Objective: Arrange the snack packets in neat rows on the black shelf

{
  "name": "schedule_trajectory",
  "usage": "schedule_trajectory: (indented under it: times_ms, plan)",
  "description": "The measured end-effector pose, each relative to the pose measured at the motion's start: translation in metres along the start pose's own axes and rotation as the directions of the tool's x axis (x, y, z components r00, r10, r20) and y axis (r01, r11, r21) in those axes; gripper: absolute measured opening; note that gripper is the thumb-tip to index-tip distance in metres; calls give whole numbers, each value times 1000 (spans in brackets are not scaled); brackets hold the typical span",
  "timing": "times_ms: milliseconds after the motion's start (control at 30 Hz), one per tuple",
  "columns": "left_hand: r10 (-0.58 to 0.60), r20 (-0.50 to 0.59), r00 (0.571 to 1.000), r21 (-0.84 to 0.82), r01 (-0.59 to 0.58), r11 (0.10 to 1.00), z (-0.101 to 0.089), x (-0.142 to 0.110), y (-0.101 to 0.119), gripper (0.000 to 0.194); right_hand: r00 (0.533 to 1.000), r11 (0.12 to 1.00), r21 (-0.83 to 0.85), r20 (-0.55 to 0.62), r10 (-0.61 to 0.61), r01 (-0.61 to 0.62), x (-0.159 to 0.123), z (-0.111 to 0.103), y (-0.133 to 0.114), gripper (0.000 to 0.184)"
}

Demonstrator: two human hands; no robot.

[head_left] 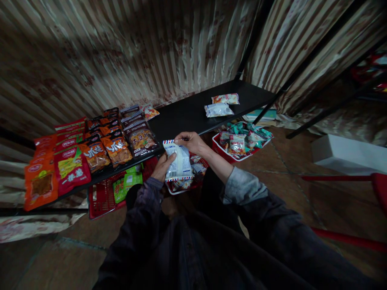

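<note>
Between my hands is a white snack packet (182,163) with red-and-blue striped ends, its printed side facing up. My left hand (165,166) grips its left side, the thumb lying across the front. At its top edge, the fingers of my right hand (191,141) pinch the packet. Below it stands a red basket with a white rim (177,192), holding several similar packets partly hidden by the one I hold. On the black shelf (184,117) just beyond lie a white packet (218,110) and an orange-and-white packet (225,99).
Rows of orange, red and brown snack bags (110,145) fill the shelf's left part. Another basket (237,155) with mixed packets is on the floor at right; a red basket (99,201) with green bags is at left. A white box (347,155) and red stool (379,189) stand far right.
</note>
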State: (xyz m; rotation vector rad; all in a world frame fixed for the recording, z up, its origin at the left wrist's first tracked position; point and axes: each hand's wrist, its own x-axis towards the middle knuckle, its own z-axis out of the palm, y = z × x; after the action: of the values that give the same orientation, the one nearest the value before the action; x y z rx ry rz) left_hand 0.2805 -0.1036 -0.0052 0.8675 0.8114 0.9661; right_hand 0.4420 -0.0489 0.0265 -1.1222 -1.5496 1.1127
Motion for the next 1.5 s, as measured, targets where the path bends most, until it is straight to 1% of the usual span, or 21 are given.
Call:
schedule_trajectory:
  times_ms: [133,233,333,433,567,633,733,800,867,933,967,1067,1133,1200,1333,1500]
  plan:
    - [29,-1,1000,-23,-29,999,-1,-5,-2,56,997,993,-101,-45,-66,61,9,-3,6,28]
    - [23,-59,998,-31,-25,999,-1,-6,-4,51,993,987,-142,-80,-84,72,13,-5,9,26]
    - [25,-140,990,-57,-34,998,0,-5,-7,51,988,994,-113,-152,-8,-10,13,-3,10,28]
    - [28,-177,984,-74,-41,996,0,-5,-12,51,975,995,-70,-214,59,-76,12,1,11,30]
    - [21,-204,979,-110,-44,993,1,-6,-15,48,967,994,9,-229,113,-113,12,5,10,30]
    - [4,-200,980,-128,-30,991,1,-5,-14,48,961,991,44,-240,136,-129,13,6,9,32]
    - [-6,-226,974,-155,-30,987,0,-2,-8,45,959,992,93,-264,106,-84,11,6,9,37]
    - [-4,-286,958,-178,-49,983,-3,2,-3,42,962,982,162,-241,132,-94,5,7,11,45]
    - [8,-350,937,-198,-83,977,-7,8,0,41,964,957,242,-174,204,-159,-4,9,14,51]
    - [29,-391,920,-206,-119,971,-10,13,2,41,962,937,273,-101,253,-218,-14,12,18,52]
    - [42,-400,916,-206,-134,969,-11,15,2,41,964,937,263,-70,256,-230,-19,13,20,51]
    - [69,-398,915,-197,-159,967,-13,21,-3,47,979,962,186,-13,205,-199,-28,17,26,45]
    - [64,-402,913,-201,-156,967,-14,25,-7,51,987,972,172,9,163,-162,-31,17,29,41]
    - [47,-414,909,-210,-145,967,-14,27,-10,51,989,967,205,23,147,-149,-31,18,32,41]
    - [30,-429,903,-210,-131,969,-14,27,-8,43,987,949,275,21,156,-156,-32,18,34,42]
    - [58,-356,933,-240,-152,959,-13,21,-5,39,991,953,273,-2,137,-131,-35,17,34,41]
